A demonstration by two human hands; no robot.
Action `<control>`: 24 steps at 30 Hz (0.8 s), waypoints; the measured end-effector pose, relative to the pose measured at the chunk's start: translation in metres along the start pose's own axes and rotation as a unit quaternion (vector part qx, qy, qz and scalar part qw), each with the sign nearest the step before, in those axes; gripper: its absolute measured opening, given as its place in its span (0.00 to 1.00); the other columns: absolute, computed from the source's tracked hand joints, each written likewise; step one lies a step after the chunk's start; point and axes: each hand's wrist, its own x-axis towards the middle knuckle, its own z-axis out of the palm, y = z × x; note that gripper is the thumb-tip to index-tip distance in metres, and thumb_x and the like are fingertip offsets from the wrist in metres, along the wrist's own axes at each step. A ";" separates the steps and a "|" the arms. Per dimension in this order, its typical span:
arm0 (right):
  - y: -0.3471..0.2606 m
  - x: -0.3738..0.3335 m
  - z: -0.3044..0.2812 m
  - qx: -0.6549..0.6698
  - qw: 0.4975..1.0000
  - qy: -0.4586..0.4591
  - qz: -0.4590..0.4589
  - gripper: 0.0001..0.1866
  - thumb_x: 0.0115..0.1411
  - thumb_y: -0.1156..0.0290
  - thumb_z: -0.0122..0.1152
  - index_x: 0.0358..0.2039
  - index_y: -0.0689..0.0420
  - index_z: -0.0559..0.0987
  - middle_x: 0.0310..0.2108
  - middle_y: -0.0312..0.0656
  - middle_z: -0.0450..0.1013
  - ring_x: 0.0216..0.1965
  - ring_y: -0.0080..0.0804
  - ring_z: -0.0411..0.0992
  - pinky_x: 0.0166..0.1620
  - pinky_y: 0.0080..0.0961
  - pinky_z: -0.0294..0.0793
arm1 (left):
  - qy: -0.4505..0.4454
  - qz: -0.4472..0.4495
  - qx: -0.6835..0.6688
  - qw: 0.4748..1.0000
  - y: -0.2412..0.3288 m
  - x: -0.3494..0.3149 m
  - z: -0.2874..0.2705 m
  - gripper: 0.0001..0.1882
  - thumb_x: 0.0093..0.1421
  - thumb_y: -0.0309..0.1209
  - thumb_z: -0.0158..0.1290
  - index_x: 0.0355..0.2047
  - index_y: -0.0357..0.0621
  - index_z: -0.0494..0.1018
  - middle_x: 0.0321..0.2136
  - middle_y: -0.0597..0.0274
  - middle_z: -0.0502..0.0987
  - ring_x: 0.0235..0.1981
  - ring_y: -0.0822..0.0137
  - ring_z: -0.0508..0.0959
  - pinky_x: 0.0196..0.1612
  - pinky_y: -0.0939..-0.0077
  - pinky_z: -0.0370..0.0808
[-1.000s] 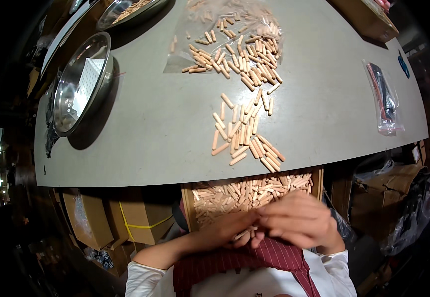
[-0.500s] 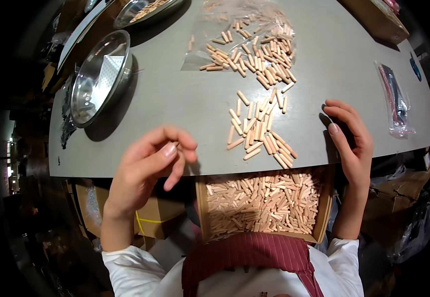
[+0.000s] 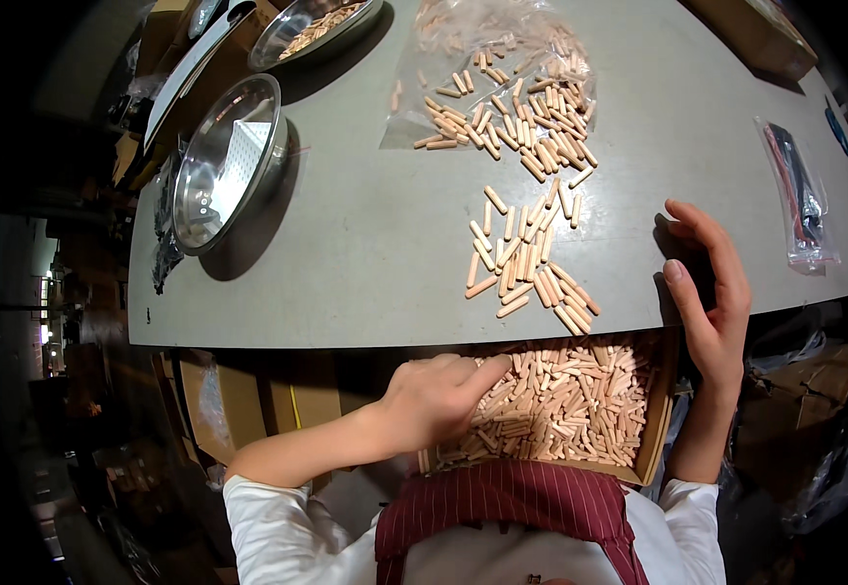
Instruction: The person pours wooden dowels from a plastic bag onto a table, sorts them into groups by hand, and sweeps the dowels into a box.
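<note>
Covering the box's left part: left hand (image 3: 433,395), back upward, fingers bent and pointing toward the dowels; the fingertips are mostly hidden, so whether they grip a dowel cannot be told.
Right hand: (image 3: 714,302) at the table's near edge, thumb and forefinger curved and parted, nothing visible between them; the other fingers are largely hidden behind.
Box: (image 3: 662,409) tan, below the tabletop; its far side runs out of sight under the table edge, its left wall mostly behind the left hand and wrist, its near edge partly behind the striped apron (image 3: 512,497).
Dowels in the box: (image 3: 575,400) pale wood, heaped too densely to tell apart.
Loose dowels: (image 3: 524,261) scattered on the grey table (image 3: 365,234), some overlapping.
Plastic bag: (image 3: 404,127) clear, more dowels in and around its mouth; glare blurs its upper part, and the frame cuts its top.
Metal bowl: (image 3: 211,146) holding a white perforated piece, small contents unclear.
Second bowl: (image 3: 348,29) cut off above, wooden pieces inside.
Packet: (image 3: 799,195) clear, dark contents hard to make out.
</note>
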 end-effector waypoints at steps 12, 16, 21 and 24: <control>-0.004 -0.009 0.000 0.057 0.998 0.023 0.031 0.18 0.67 0.80 0.61 0.57 0.66 0.80 0.55 0.48 0.80 0.56 0.35 0.77 0.61 0.30 0.73 | 0.045 0.051 0.048 0.997 -0.005 0.004 0.023 0.11 0.53 0.25 0.58 0.39 0.43 0.77 0.21 0.61 0.74 0.21 0.58 0.78 0.24 0.64 0.76; -0.015 -0.026 0.000 0.181 0.978 0.072 0.079 0.16 0.69 0.83 0.56 0.56 0.69 0.80 0.54 0.47 0.80 0.54 0.32 0.77 0.62 0.29 0.74 | 0.054 0.046 0.045 0.996 0.004 0.005 0.018 0.08 0.60 0.24 0.59 0.40 0.41 0.77 0.22 0.58 0.78 0.21 0.59 0.79 0.24 0.65 0.75; -0.047 -0.076 0.003 0.158 0.985 -0.039 0.054 0.16 0.64 0.84 0.60 0.53 0.69 0.80 0.51 0.53 0.79 0.46 0.41 0.81 0.50 0.32 0.81 | 0.042 -0.042 -0.316 0.947 0.025 0.007 -0.004 0.06 0.72 0.19 0.52 0.47 0.37 0.73 0.27 0.62 0.78 0.25 0.74 0.77 0.31 0.78 0.75; -0.072 -0.082 0.022 0.178 0.965 -0.184 0.061 0.16 0.63 0.81 0.66 0.52 0.66 0.80 0.44 0.54 0.79 0.40 0.44 0.81 0.44 0.30 0.81 | 0.022 -0.099 -0.487 0.867 0.042 0.001 0.000 0.07 0.73 0.17 0.50 0.49 0.35 0.74 0.38 0.57 0.78 0.31 0.75 0.77 0.35 0.79 0.75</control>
